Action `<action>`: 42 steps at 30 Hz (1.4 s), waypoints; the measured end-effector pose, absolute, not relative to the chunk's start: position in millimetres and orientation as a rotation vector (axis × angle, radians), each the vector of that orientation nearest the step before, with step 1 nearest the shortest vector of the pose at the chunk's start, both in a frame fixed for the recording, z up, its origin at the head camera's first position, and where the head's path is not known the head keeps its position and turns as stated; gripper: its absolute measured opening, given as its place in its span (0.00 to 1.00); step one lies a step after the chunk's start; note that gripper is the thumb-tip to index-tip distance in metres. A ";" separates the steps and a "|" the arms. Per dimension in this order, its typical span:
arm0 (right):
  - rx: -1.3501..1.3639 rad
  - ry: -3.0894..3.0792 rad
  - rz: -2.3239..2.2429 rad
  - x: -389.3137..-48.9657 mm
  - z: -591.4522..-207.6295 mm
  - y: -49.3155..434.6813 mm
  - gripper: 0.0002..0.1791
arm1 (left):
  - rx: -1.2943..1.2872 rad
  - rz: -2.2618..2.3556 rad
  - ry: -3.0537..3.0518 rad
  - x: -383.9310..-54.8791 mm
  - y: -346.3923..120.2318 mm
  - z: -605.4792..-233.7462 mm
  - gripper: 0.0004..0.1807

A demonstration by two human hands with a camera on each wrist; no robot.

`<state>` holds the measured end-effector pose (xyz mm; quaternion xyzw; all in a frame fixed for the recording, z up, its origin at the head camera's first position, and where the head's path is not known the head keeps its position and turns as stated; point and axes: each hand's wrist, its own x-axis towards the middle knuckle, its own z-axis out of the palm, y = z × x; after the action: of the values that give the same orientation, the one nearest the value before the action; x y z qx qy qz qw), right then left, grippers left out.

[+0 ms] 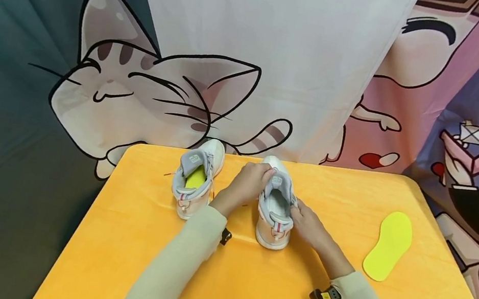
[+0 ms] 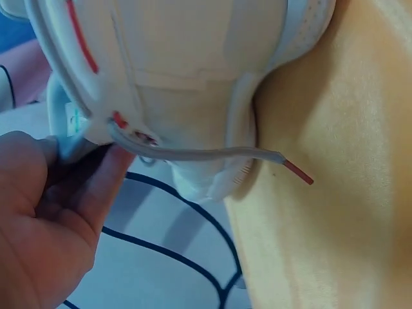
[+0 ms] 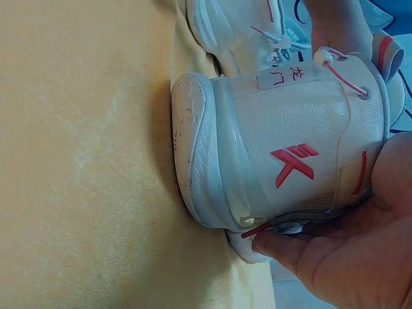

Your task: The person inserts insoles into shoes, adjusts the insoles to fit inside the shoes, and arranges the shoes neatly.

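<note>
Tongue pinched, loose insole off to the right

The left hand pinches the edge of the tongue between thumb and fingers, at the left of the foot opening. The right hand holds the other side of the collar, thumb at the rim and fingers along the outer wall; how tightly, I cannot tell.

Between them the held shoe sits upright, toe pointing away from the person, heel nearest. Its inside shows pale grey, with no yellow in it. A grey lace with a red tip trails from its left side.

What matters most, I judge, is the sideways gap: the loose insole lies flat, well apart from the shoe, beyond the right hand, which is much the nearer one. Its long axis runs away from the person, broad end far and leaning right, roughly along the shoe's own line.

Left of the left hand stands the other shoe, a yellow insole inside. All rest on the yellow-covered table.
</note>
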<state>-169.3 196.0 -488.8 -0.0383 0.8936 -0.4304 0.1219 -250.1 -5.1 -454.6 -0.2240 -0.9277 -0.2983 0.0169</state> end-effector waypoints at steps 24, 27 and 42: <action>-0.078 2.650 -1.165 -169.8 -486.4 196.0 0.33 | -0.543 -1.180 -2.928 -256.5 -3.2 -457.0 0.22; -0.082 2.648 -1.167 -170.3 -486.9 195.1 0.33 | -0.590 -1.206 -2.923 -247.1 -7.4 -453.6 0.20; -0.074 2.662 -1.144 -169.3 -486.5 194.6 0.32 | -0.725 -1.121 -2.821 -234.4 -13.5 -466.0 0.10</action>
<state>-169.3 194.6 -486.5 -0.0252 0.9117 -0.3918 0.1211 -234.4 -13.5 -466.0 -0.2322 -0.9039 -0.3591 0.0103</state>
